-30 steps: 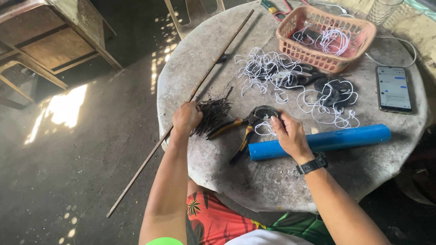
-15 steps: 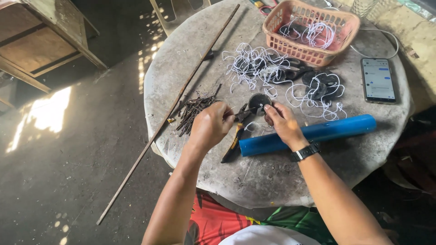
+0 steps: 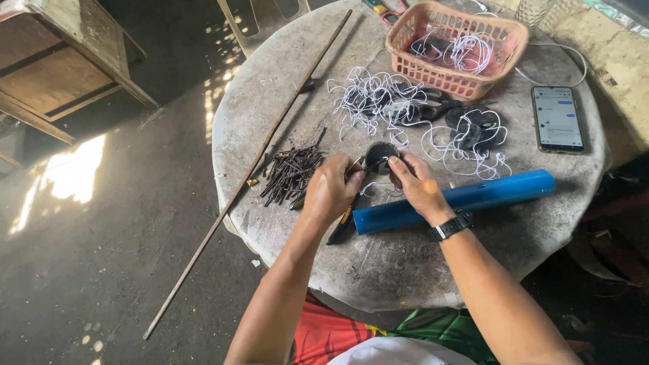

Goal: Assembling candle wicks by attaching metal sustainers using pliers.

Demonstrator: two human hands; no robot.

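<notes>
My left hand [image 3: 331,190] pinches a thin dark stick, its tip pointing into a small black round piece [image 3: 380,153]. My right hand [image 3: 416,184], with a black watch on the wrist, grips that round piece from the right, just above the round stone table [image 3: 405,270]. A white cord loop hangs under the piece. A pile of short dark sticks [image 3: 291,172] lies just left of my left hand. Pliers with yellow and black handles [image 3: 340,226] lie partly under my left hand.
A blue tube [image 3: 473,196] lies across the table by my right wrist. Loose white cord pieces [image 3: 368,101] and black rings lie behind my hands. A pink basket [image 3: 460,44] and a phone [image 3: 557,118] are at the back right. A long thin rod [image 3: 250,169] leans off the left edge.
My left hand left the pile of dark sticks, moved right with one stick and met the round piece that my right hand has lifted.
</notes>
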